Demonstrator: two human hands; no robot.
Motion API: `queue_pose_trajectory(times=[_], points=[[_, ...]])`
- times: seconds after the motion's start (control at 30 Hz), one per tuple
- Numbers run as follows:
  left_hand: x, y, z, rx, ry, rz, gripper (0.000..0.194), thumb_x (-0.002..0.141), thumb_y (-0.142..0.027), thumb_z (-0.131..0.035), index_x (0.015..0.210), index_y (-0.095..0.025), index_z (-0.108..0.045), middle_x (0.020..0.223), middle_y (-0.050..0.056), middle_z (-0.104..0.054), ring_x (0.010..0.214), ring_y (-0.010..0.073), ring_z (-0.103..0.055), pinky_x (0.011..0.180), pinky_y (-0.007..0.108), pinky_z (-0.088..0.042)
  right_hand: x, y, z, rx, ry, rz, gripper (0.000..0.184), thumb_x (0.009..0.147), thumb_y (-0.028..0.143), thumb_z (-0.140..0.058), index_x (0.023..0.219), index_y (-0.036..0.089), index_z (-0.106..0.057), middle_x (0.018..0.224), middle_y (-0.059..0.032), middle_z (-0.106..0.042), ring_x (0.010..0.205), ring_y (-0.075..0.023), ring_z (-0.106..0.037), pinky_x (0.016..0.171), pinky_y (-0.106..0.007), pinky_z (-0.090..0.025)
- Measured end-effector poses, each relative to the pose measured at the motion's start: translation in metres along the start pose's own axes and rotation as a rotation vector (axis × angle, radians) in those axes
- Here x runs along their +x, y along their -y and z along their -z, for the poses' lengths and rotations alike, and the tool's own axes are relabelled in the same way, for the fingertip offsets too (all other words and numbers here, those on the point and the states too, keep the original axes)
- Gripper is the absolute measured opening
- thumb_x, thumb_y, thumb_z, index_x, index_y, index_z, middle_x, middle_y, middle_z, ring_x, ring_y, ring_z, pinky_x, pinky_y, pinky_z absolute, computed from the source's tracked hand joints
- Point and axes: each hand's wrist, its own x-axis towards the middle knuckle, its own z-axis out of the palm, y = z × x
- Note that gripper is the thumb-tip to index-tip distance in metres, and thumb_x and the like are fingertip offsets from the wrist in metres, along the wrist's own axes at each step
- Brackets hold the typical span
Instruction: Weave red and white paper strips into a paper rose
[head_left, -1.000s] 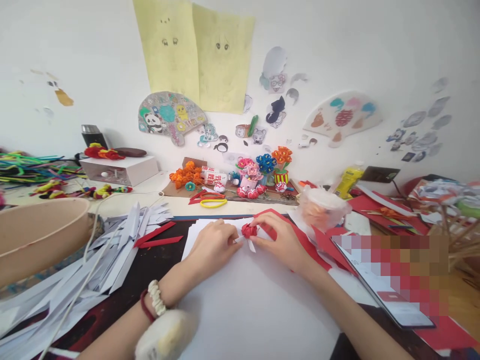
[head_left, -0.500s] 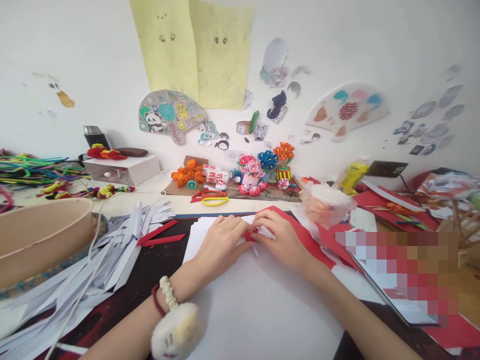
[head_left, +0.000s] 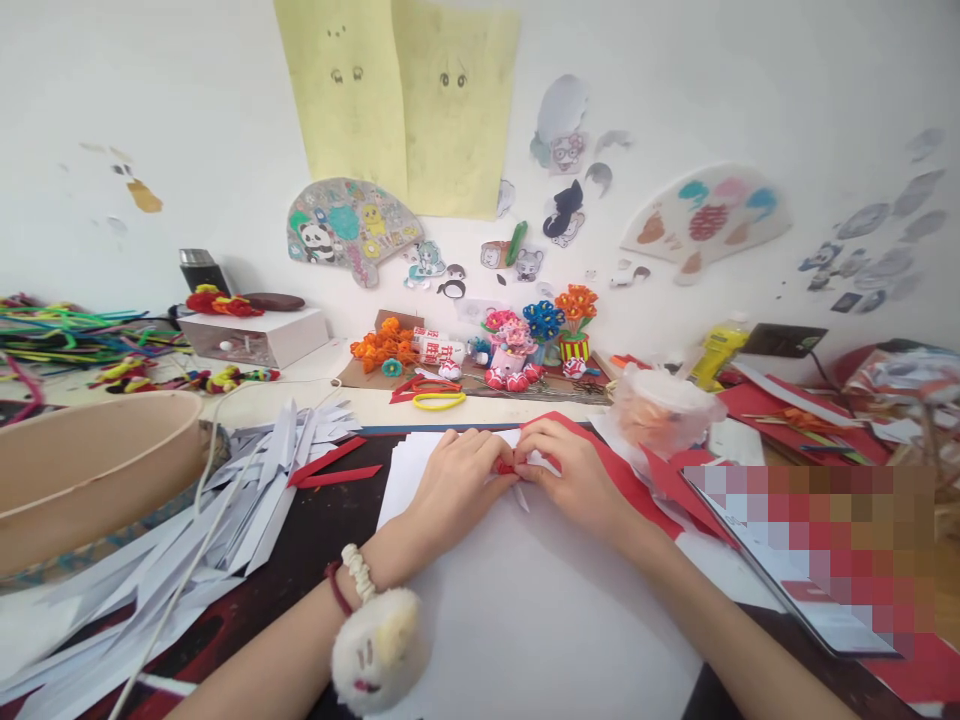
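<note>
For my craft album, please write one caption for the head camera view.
Left hand and right hand pinch a small red piece over white paper, white strips to the left.

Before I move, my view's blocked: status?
Left hand and right hand pinching small red piece, mostly hidden. White paper beneath. No clutter between hands.

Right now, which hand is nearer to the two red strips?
Left. The left hand is to the right of the red strips; the right hand is farther right, beyond it.
</note>
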Motion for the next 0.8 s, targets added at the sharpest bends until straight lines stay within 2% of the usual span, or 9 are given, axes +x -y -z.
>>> queue_pose_trajectory(times=[0.17,0.37,0.8], points=[[0.0006,0.0011,0.0009,-0.026,0.022,-0.004,0.006,0.093,-0.022,-0.059,0.088,-0.02,-0.058,0.09,-0.001,-0.068,0.084,0.0173,-0.058,0.075,0.031,-0.034,-0.0001,-0.004,-0.0011,0.002,0.017,0.008,0.017,0.085,0.009,-0.055,0.075,0.021,-0.061,0.091,-0.0035,-0.063,0.091,-0.0202,-0.061,0.081,-0.032,-0.046],[0.0021,0.0009,0.0023,-0.032,0.039,0.028,0.007,0.093,-0.018,-0.058,0.086,-0.019,-0.057,0.09,-0.001,-0.069,0.083,0.0171,-0.059,0.075,0.031,-0.032,0.0001,-0.0085,-0.0034,0.026,0.021,0.021,0.018,0.084,0.008,-0.053,0.075,0.022,-0.061,0.092,-0.0035,-0.063,0.092,-0.0204,-0.06,0.081,-0.032,-0.046],[0.0002,-0.001,0.0014,-0.03,-0.005,0.081,0.008,0.091,-0.017,-0.052,0.085,-0.02,-0.056,0.085,0.0,-0.067,0.08,0.0177,-0.059,0.074,0.032,-0.032,0.0,-0.0083,-0.0048,0.026,0.043,0.021,0.023,0.077,0.001,-0.05,0.069,0.021,-0.056,0.091,-0.0034,-0.061,0.091,-0.0201,-0.058,0.08,-0.032,-0.046]])
